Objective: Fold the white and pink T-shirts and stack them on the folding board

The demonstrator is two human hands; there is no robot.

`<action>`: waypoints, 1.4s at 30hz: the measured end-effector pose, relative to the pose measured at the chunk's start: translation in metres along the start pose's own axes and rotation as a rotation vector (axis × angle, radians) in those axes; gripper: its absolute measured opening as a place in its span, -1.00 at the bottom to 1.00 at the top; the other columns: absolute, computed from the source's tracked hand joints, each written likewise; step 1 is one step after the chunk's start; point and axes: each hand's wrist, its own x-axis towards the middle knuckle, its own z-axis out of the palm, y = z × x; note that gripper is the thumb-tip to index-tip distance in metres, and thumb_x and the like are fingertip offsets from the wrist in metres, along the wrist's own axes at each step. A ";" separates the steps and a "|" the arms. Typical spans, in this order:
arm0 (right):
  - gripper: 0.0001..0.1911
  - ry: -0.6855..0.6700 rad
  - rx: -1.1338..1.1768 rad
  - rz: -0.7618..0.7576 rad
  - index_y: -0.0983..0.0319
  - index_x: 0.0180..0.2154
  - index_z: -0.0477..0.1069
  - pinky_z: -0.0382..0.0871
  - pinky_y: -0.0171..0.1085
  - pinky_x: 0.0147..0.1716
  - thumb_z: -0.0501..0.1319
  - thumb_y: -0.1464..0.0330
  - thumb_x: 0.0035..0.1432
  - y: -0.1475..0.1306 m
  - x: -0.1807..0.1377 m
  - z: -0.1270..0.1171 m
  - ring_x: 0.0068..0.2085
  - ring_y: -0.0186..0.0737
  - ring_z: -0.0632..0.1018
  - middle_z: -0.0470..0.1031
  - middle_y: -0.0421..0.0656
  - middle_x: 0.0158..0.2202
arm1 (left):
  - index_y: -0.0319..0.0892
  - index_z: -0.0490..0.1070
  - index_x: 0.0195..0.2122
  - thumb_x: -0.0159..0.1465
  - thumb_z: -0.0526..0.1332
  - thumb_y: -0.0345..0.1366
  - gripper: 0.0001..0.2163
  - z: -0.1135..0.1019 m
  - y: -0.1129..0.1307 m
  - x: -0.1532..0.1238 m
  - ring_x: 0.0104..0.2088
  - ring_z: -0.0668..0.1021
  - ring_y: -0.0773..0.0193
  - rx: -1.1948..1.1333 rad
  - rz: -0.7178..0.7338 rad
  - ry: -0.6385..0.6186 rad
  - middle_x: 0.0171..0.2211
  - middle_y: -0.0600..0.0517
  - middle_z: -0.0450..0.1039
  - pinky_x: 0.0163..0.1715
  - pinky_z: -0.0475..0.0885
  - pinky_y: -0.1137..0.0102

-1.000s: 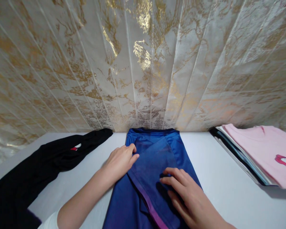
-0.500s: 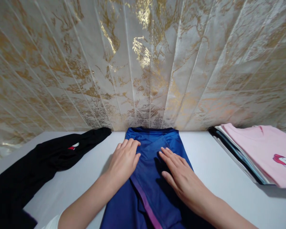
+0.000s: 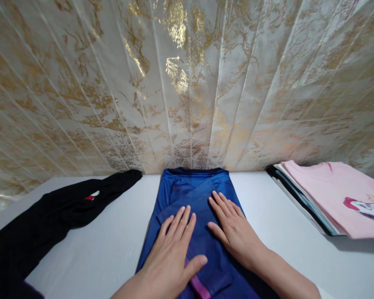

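Note:
A dark blue shirt [image 3: 193, 195] lies in front of me with its collar at the far end and its sleeves folded in over the body. A purple stripe [image 3: 200, 287] shows along one folded edge. My left hand [image 3: 171, 253] lies on the folded cloth, fingers stretched out and thumb apart. On the shirt's right side rests my right hand [image 3: 233, 228], also flat with its fingers extended. Neither hand grips anything. My left forearm and hand cover part of the shirt's lower left.
Left of the shirt, a black garment [image 3: 59, 211] with a small red and white patch stretches across the white table [image 3: 102, 245]. A stack of folded clothes topped by a pink shirt [image 3: 318, 182] sits to the right. A gold-patterned curtain [image 3: 187, 116] hangs behind the table.
My left hand has moved toward me and flattened, its fingers straighter than before. The folded sleeve beneath it lies flatter. My right hand stays nearly in place, and the view has shifted slightly.

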 end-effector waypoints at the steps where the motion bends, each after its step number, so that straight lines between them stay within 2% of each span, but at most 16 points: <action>1: -0.37 -0.002 -0.004 0.011 0.31 0.31 0.08 0.08 0.06 0.28 0.00 0.12 0.35 0.001 0.000 0.000 0.37 -0.03 0.03 -0.02 0.06 0.37 | -0.17 -0.08 0.37 0.39 -0.05 0.08 -0.37 -0.001 -0.006 -0.001 0.36 0.03 0.02 0.014 -0.015 0.023 0.37 -0.16 -0.12 0.24 0.12 -0.01; 6: -0.34 -0.019 -0.038 0.017 0.32 0.31 0.07 0.07 0.07 0.28 -0.06 0.06 0.36 0.008 0.003 0.000 0.37 -0.02 0.03 -0.03 0.04 0.38 | -0.17 0.00 0.35 0.43 -0.06 0.01 -0.44 0.004 -0.034 -0.003 0.34 0.12 0.09 0.086 -0.053 0.147 0.36 -0.14 -0.02 0.23 0.18 0.09; 9: -0.32 -0.014 -0.068 0.042 0.31 0.31 0.08 0.07 0.09 0.27 -0.07 0.03 0.35 0.014 0.008 0.003 0.37 0.01 0.04 -0.01 0.02 0.37 | -0.16 0.00 0.36 0.42 -0.04 0.01 -0.44 0.009 -0.040 -0.003 0.34 0.11 0.08 0.105 -0.047 0.176 0.36 -0.13 -0.02 0.22 0.20 0.10; 12: -0.32 -0.003 -0.086 0.069 0.29 0.32 0.08 0.07 0.09 0.26 -0.08 0.01 0.35 0.022 0.013 0.007 0.37 0.02 0.04 0.00 0.00 0.37 | -0.20 -0.05 0.37 0.43 -0.04 -0.03 -0.43 0.005 -0.035 -0.006 0.35 0.07 0.05 0.088 -0.045 0.177 0.37 -0.16 -0.06 0.23 0.16 0.05; 14: -0.32 0.009 -0.076 0.066 0.28 0.32 0.08 0.07 0.10 0.25 -0.09 0.02 0.35 0.025 0.014 0.007 0.37 0.03 0.05 0.03 0.01 0.37 | -0.17 -0.05 0.36 0.43 -0.02 -0.16 -0.48 -0.003 -0.027 -0.013 0.35 0.06 0.04 0.047 -0.015 0.185 0.38 -0.15 -0.08 0.23 0.15 0.03; 16: -0.35 0.054 -0.043 0.048 0.29 0.30 0.12 0.09 0.13 0.23 -0.08 0.04 0.35 0.023 0.012 0.000 0.36 0.06 0.05 0.08 0.05 0.35 | -0.11 0.07 0.31 0.35 0.03 -0.33 -0.52 -0.012 -0.017 -0.023 0.32 0.13 0.04 -0.023 0.013 0.206 0.36 -0.11 0.01 0.21 0.19 0.05; 19: -0.49 0.116 0.085 -0.046 0.24 0.21 0.24 0.16 0.11 0.18 -0.04 0.14 0.36 0.001 0.001 -0.020 0.30 0.05 0.20 0.24 0.08 0.27 | -0.08 0.36 -0.03 0.23 0.05 -0.44 -0.70 -0.020 -0.004 -0.038 0.11 0.40 0.06 -0.112 -0.038 0.215 0.12 -0.09 0.35 0.03 0.40 0.17; 21: -0.57 0.071 0.197 -0.165 0.19 0.16 0.27 0.24 0.01 0.14 0.03 0.19 0.34 -0.023 -0.011 -0.033 0.18 -0.03 0.36 0.36 0.04 0.16 | -0.07 0.37 -0.23 0.20 0.05 -0.45 -0.81 -0.020 0.001 -0.044 -0.09 0.50 0.08 -0.103 -0.081 0.203 -0.09 -0.06 0.46 -0.14 0.48 0.22; 23: -0.47 -0.036 0.247 -0.304 0.22 0.16 0.26 0.34 -0.08 0.05 0.18 0.16 0.21 -0.048 -0.021 -0.036 0.04 -0.02 0.46 0.44 0.02 0.05 | -0.07 0.36 -0.27 0.16 0.09 -0.45 -0.83 -0.016 0.003 -0.048 -0.19 0.52 0.07 -0.054 -0.081 0.199 -0.20 -0.04 0.49 -0.22 0.49 0.22; 25: -0.38 -0.138 0.215 -0.369 0.26 0.14 0.28 0.43 -0.11 -0.10 0.27 0.20 0.06 -0.066 -0.027 -0.030 -0.12 0.00 0.52 0.50 0.00 -0.07 | -0.08 0.37 -0.26 0.12 0.12 -0.46 -0.81 -0.010 0.003 -0.049 -0.22 0.53 0.05 -0.019 -0.066 0.203 -0.24 -0.04 0.49 -0.22 0.50 0.20; 27: -0.39 -0.205 0.179 -0.338 0.27 0.14 0.29 0.46 -0.15 -0.20 0.21 0.37 0.00 -0.073 -0.029 -0.021 -0.21 -0.03 0.55 0.52 -0.03 -0.14 | -0.09 0.37 -0.25 0.13 0.12 -0.46 -0.81 -0.008 0.004 -0.048 -0.24 0.54 0.07 -0.018 -0.065 0.179 -0.27 -0.03 0.49 -0.19 0.51 0.20; 30: -0.30 -0.194 0.257 -0.241 0.27 0.16 0.24 0.47 -0.24 -0.20 0.04 0.57 -0.09 -0.067 -0.029 -0.014 -0.17 -0.11 0.58 0.52 -0.04 -0.09 | -0.09 0.38 -0.26 0.18 0.11 -0.46 -0.84 -0.012 0.005 -0.047 -0.28 0.55 0.11 -0.031 -0.095 0.120 -0.30 -0.01 0.49 -0.22 0.52 0.23; 34: -0.33 -0.112 0.456 -0.111 0.25 0.15 0.21 0.46 -0.26 -0.15 -0.01 0.58 -0.06 -0.052 -0.030 -0.025 -0.09 -0.15 0.59 0.52 -0.05 -0.01 | -0.10 0.40 -0.23 0.19 0.10 -0.43 -0.83 -0.017 0.005 -0.046 -0.23 0.57 0.09 0.017 -0.078 0.077 -0.25 -0.04 0.52 -0.20 0.53 0.24; 38: -0.40 -0.131 0.555 0.045 0.16 0.07 0.26 0.44 -0.26 -0.14 0.00 0.58 -0.05 -0.044 -0.028 -0.041 -0.09 -0.17 0.59 0.56 -0.15 -0.10 | -0.17 0.34 0.04 0.16 0.04 -0.49 -0.59 -0.015 0.005 -0.044 -0.04 0.55 0.04 0.084 0.013 0.090 -0.02 -0.14 0.50 -0.05 0.50 0.23; 40: -0.40 -0.143 0.568 0.066 0.16 0.07 0.25 0.43 -0.25 -0.15 -0.01 0.58 -0.06 -0.042 -0.027 -0.045 -0.10 -0.16 0.59 0.56 -0.15 -0.12 | -0.17 0.33 0.08 0.10 0.05 -0.52 -0.51 -0.015 0.007 -0.042 -0.06 0.56 0.04 0.101 0.032 0.073 -0.01 -0.12 0.50 -0.05 0.50 0.23; 42: -0.37 -0.158 0.562 0.047 0.20 0.11 0.22 0.42 -0.23 -0.11 0.00 0.58 -0.06 -0.042 -0.027 -0.047 -0.06 -0.14 0.57 0.54 -0.09 -0.07 | -0.14 0.36 0.05 0.06 0.06 -0.52 -0.50 -0.016 0.009 -0.040 -0.14 0.59 0.03 0.122 0.037 0.039 -0.07 -0.09 0.53 -0.15 0.54 0.23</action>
